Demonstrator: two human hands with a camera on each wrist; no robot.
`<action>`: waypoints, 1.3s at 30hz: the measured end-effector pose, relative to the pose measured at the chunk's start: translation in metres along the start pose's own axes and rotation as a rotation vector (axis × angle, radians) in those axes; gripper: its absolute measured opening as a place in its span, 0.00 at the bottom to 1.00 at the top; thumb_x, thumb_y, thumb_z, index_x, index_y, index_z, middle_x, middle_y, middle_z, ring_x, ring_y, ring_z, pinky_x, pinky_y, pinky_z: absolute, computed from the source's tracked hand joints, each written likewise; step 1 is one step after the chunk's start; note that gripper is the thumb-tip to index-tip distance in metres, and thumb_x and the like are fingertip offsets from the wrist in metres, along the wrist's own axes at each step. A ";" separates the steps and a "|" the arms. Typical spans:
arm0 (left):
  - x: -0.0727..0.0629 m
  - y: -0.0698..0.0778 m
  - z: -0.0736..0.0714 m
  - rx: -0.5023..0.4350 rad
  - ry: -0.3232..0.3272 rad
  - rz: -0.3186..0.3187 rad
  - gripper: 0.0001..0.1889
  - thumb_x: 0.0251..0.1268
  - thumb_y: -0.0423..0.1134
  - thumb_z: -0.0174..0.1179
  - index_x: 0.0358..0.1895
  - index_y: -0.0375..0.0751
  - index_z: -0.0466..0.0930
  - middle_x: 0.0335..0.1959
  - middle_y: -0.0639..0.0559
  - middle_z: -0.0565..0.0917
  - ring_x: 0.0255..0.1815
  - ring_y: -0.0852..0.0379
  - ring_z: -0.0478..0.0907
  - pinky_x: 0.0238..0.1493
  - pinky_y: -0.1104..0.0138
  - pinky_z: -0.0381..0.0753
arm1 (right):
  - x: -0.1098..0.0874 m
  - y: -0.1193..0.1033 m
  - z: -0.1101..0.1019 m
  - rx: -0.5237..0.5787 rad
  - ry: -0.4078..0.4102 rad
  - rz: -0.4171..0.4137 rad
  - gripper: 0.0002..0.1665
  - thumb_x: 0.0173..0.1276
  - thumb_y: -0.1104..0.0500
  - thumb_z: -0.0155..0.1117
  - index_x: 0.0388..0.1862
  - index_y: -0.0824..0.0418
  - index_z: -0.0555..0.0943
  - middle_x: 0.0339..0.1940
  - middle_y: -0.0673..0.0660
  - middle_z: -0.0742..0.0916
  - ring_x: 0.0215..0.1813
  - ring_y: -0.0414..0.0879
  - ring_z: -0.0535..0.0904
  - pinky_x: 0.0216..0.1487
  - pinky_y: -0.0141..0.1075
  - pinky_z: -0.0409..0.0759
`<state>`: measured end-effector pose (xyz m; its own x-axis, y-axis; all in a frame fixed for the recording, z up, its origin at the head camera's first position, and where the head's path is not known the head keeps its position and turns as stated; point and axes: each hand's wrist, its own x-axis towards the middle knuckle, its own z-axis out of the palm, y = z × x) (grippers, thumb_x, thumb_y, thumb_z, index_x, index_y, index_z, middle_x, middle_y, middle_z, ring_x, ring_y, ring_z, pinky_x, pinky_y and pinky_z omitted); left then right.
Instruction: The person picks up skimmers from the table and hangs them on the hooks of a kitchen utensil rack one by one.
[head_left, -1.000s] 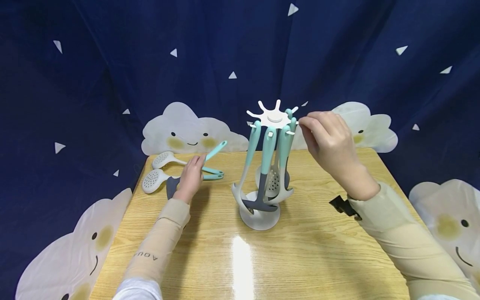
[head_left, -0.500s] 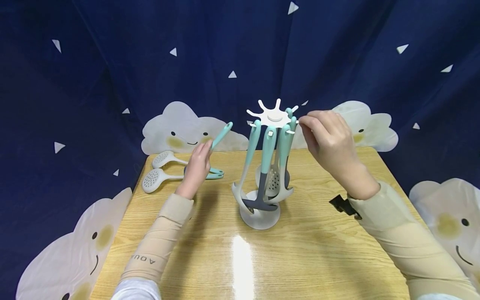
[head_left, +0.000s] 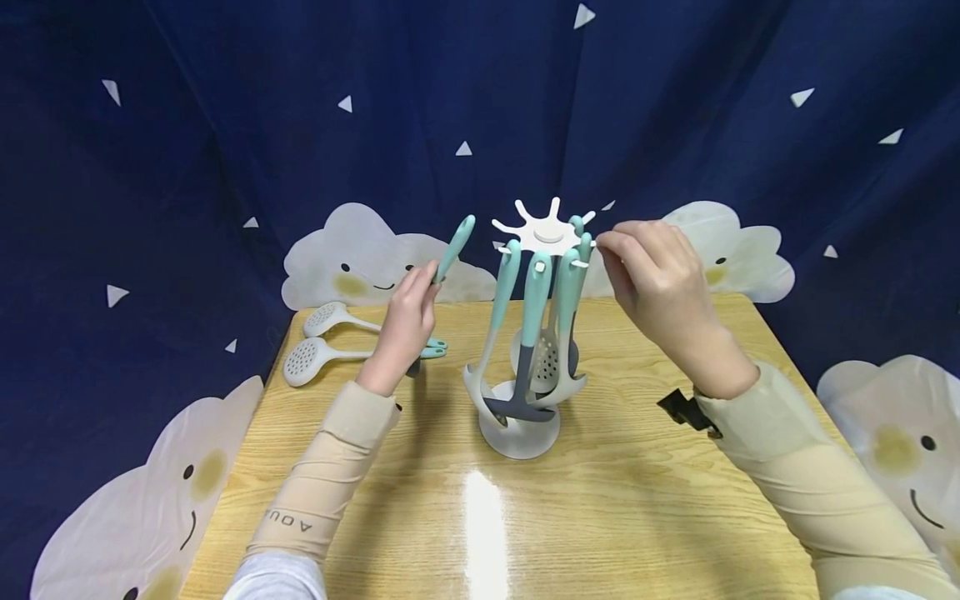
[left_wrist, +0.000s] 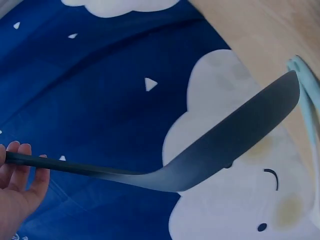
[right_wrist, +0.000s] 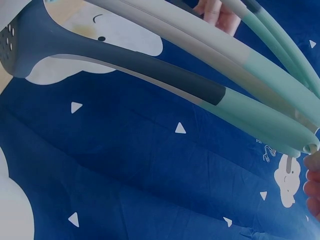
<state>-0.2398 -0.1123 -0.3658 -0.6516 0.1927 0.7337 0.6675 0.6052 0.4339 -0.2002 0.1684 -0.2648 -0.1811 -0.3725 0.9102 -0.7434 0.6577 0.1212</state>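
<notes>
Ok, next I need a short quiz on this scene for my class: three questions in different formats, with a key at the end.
1. Multiple choice: What colour is the head of the turner held in the left hand?
A) teal
B) dark grey
C) white

2. True or false: Two pale perforated skimmers lie on the table, to the left of the rack.

3. Short answer: What is the right hand holding, and how?

Key:
1. B
2. True
3. The rack, pinched at the tip of one of its arms
</notes>
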 end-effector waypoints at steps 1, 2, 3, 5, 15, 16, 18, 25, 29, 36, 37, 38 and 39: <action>0.001 0.002 -0.001 -0.008 0.001 0.004 0.15 0.65 0.24 0.47 0.54 0.28 0.70 0.38 0.39 0.77 0.39 0.47 0.75 0.44 0.62 0.77 | 0.000 0.000 0.000 0.001 0.001 0.000 0.07 0.55 0.76 0.59 0.33 0.70 0.78 0.31 0.63 0.80 0.31 0.58 0.73 0.31 0.47 0.71; 0.003 0.004 -0.001 -0.016 0.003 0.010 0.15 0.65 0.24 0.47 0.54 0.28 0.70 0.39 0.39 0.77 0.39 0.47 0.75 0.44 0.62 0.77 | 0.000 0.000 0.000 0.001 0.003 0.001 0.07 0.54 0.76 0.59 0.33 0.70 0.78 0.31 0.63 0.80 0.31 0.58 0.73 0.31 0.47 0.71; 0.004 0.006 -0.001 -0.023 0.004 0.016 0.15 0.65 0.24 0.47 0.55 0.27 0.70 0.39 0.38 0.77 0.39 0.47 0.76 0.44 0.62 0.77 | 0.000 0.000 0.000 0.001 0.004 0.001 0.07 0.54 0.76 0.60 0.33 0.70 0.78 0.30 0.63 0.80 0.31 0.58 0.73 0.31 0.47 0.71; 0.007 0.010 -0.003 -0.037 0.004 0.027 0.15 0.65 0.24 0.47 0.55 0.27 0.70 0.39 0.38 0.77 0.39 0.47 0.76 0.42 0.62 0.77 | 0.000 0.000 0.000 0.002 0.005 0.003 0.08 0.54 0.76 0.60 0.33 0.70 0.78 0.30 0.64 0.80 0.32 0.58 0.74 0.31 0.47 0.71; 0.015 0.023 -0.005 -0.056 0.018 0.086 0.15 0.64 0.23 0.48 0.54 0.25 0.71 0.38 0.37 0.77 0.36 0.47 0.77 0.37 0.63 0.78 | -0.001 0.000 0.000 0.003 -0.006 0.002 0.05 0.57 0.74 0.58 0.33 0.70 0.78 0.31 0.64 0.80 0.32 0.58 0.74 0.31 0.47 0.71; 0.015 0.024 -0.006 -0.061 0.014 0.087 0.15 0.64 0.23 0.48 0.54 0.25 0.71 0.38 0.37 0.77 0.36 0.47 0.76 0.37 0.63 0.77 | -0.001 0.000 0.000 0.003 -0.006 0.002 0.05 0.58 0.74 0.57 0.33 0.70 0.78 0.31 0.64 0.80 0.32 0.58 0.74 0.31 0.47 0.71; 0.015 0.025 -0.006 -0.068 0.010 0.089 0.15 0.64 0.23 0.48 0.54 0.25 0.71 0.38 0.37 0.77 0.35 0.48 0.76 0.37 0.63 0.77 | -0.001 0.000 0.000 0.003 -0.005 0.001 0.04 0.59 0.73 0.57 0.33 0.70 0.78 0.31 0.64 0.80 0.32 0.58 0.74 0.32 0.47 0.71; 0.015 0.028 -0.005 -0.082 0.011 0.112 0.15 0.64 0.23 0.47 0.54 0.25 0.71 0.38 0.37 0.77 0.36 0.48 0.75 0.38 0.63 0.77 | -0.002 0.000 0.000 0.002 0.000 0.003 0.04 0.59 0.73 0.57 0.33 0.70 0.78 0.31 0.64 0.81 0.32 0.58 0.74 0.32 0.47 0.71; 0.015 0.029 -0.004 -0.087 0.011 0.133 0.16 0.64 0.23 0.47 0.54 0.26 0.71 0.38 0.38 0.77 0.36 0.48 0.75 0.39 0.65 0.77 | -0.001 0.000 0.000 0.000 -0.002 0.004 0.05 0.57 0.74 0.58 0.33 0.70 0.78 0.31 0.64 0.80 0.32 0.58 0.73 0.31 0.47 0.71; 0.015 0.030 -0.002 -0.100 0.002 0.141 0.16 0.63 0.22 0.48 0.54 0.25 0.71 0.37 0.38 0.77 0.36 0.48 0.76 0.40 0.67 0.78 | -0.001 0.000 0.000 0.005 -0.012 0.005 0.08 0.54 0.76 0.59 0.33 0.70 0.78 0.31 0.64 0.80 0.32 0.58 0.74 0.32 0.47 0.71; 0.015 0.030 -0.002 -0.101 0.001 0.141 0.16 0.63 0.22 0.48 0.54 0.26 0.71 0.37 0.38 0.77 0.36 0.49 0.76 0.40 0.67 0.78 | -0.001 0.000 0.000 0.006 -0.012 0.006 0.08 0.54 0.77 0.59 0.33 0.70 0.78 0.31 0.64 0.80 0.32 0.58 0.74 0.32 0.47 0.72; 0.015 0.031 -0.002 -0.104 -0.002 0.141 0.16 0.63 0.22 0.48 0.54 0.26 0.72 0.37 0.38 0.77 0.36 0.49 0.76 0.41 0.67 0.78 | -0.002 0.000 0.000 0.006 -0.013 0.007 0.08 0.54 0.77 0.59 0.33 0.70 0.78 0.31 0.64 0.80 0.32 0.58 0.74 0.32 0.47 0.72; 0.015 0.031 -0.001 -0.107 -0.004 0.143 0.16 0.63 0.22 0.48 0.54 0.26 0.72 0.37 0.38 0.77 0.36 0.49 0.76 0.41 0.67 0.78 | -0.002 0.000 0.000 0.007 -0.013 0.007 0.08 0.55 0.77 0.59 0.33 0.70 0.78 0.31 0.64 0.80 0.32 0.58 0.74 0.32 0.47 0.72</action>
<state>-0.2284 -0.0917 -0.3407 -0.5481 0.2741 0.7902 0.7882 0.4854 0.3783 -0.1994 0.1691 -0.2661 -0.1945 -0.3762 0.9059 -0.7463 0.6561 0.1122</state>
